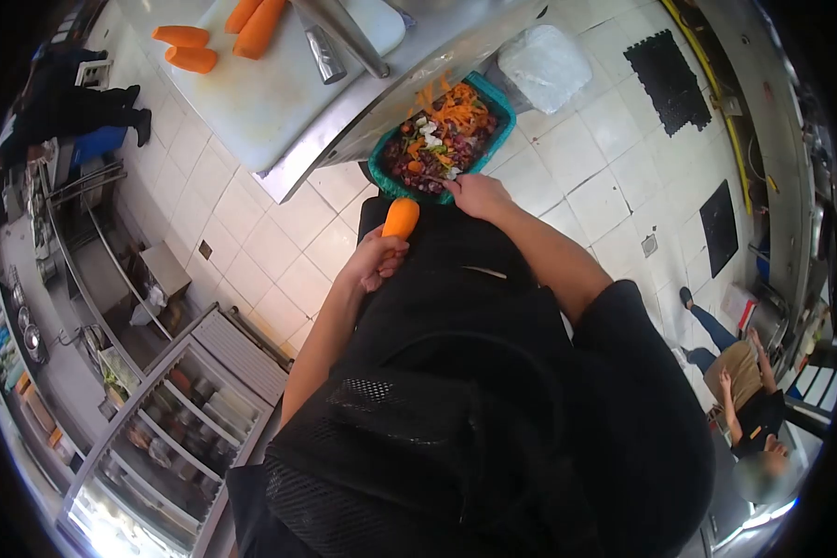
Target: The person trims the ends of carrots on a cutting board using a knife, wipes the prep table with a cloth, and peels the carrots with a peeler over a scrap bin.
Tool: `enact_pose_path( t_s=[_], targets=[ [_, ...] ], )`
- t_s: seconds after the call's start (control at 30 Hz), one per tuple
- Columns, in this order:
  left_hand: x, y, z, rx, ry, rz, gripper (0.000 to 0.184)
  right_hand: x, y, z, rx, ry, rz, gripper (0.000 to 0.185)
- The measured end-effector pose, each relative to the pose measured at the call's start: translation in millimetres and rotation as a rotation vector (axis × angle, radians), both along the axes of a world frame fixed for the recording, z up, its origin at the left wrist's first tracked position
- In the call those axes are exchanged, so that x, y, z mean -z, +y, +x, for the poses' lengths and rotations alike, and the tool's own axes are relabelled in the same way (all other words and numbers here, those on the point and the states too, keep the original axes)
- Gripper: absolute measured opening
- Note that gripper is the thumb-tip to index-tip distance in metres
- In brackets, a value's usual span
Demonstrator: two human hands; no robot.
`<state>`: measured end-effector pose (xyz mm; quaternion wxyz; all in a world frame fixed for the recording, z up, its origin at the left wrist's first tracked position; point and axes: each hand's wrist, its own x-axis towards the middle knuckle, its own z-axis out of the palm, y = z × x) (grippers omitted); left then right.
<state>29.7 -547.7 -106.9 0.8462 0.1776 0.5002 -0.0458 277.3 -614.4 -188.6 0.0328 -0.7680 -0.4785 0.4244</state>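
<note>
My left hand (pixel 378 260) is closed around a carrot (pixel 401 219), whose orange end points up towards the scrap bin. My right hand (pixel 480 197) is at the near rim of the green bin (pixel 495 88), its fingers pinched together. A thin shape seems to stick out from those fingers over the scraps, too small to name. Inside the bin lie orange peelings (pixel 460 110) and mixed dark red, white and green food scraps (pixel 418 153). Several peeled carrots (pixel 258 28) rest on the white cutting board (pixel 251 102) above.
The steel counter edge (pixel 293 172) runs beside the bin. A filled clear plastic bag (pixel 544 67) stands right of it. Black mats (pixel 668 82) lie on the tiled floor. One person (pixel 744 386) is at the lower right, another (pixel 65 98) at the upper left. A glass-topped cabinet (pixel 172 437) is lower left.
</note>
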Motion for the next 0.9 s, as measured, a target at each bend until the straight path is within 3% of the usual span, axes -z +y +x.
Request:
enact_pose_path(
  t_s=[0.03,0.13,0.2,0.3,0.37,0.43,0.53,0.63,0.67,0.73,0.87,0.9],
  targets=[
    [-1.0,-1.9,-1.0,0.021,0.012,0.041,0.036,-2.1,-2.2,-4.6,-0.007,0.006,-0.006,0.048],
    [1.7,-4.4,3.4,0.068,0.121,0.168,0.038,-80.1,2.9,-24.7,-0.223,0.094,0.243,0.050],
    [-2.7,-7.0,11.4,0.118,0.198,0.237,0.039,-92.1,2.4,-30.9,-0.311,0.106,0.118,0.047],
    [-7.0,-5.2,13.0,0.207,0.266,0.329,0.043,-28.5,7.0,-11.9,-0.102,0.046,0.030,0.048],
    [-0.8,-5.6,9.6,0.251,0.269,0.336,0.046,-21.6,13.1,-9.4,-0.075,0.026,0.088,0.049],
    [15.6,-17.1,5.9,0.303,0.334,0.648,0.053,-55.5,17.2,-18.5,-0.129,0.054,0.133,0.048],
    [32.3,-19.0,-3.1,0.304,0.297,0.781,0.059,-80.3,8.9,-30.2,-0.266,0.100,0.119,0.051],
    [40.6,-21.2,-9.8,0.333,0.212,0.855,0.056,14.0,-7.3,-0.1,-0.024,0.057,-0.114,0.051],
    [27.7,-14.1,-6.3,0.336,0.214,0.856,0.056,13.3,-1.4,1.7,-0.022,0.060,-0.112,0.051],
    [-14.4,-4.3,0.6,0.221,0.098,0.349,0.048,-6.1,4.6,-2.6,0.125,0.130,0.113,0.054],
    [-18.0,2.3,2.1,0.079,0.079,0.171,0.038,-109.0,11.5,-25.8,-0.218,0.162,0.286,0.046],
    [-20.4,1.1,-1.4,0.081,0.086,0.171,0.038,-101.5,7.9,-25.0,-0.238,0.109,0.222,0.046]
  ],
)
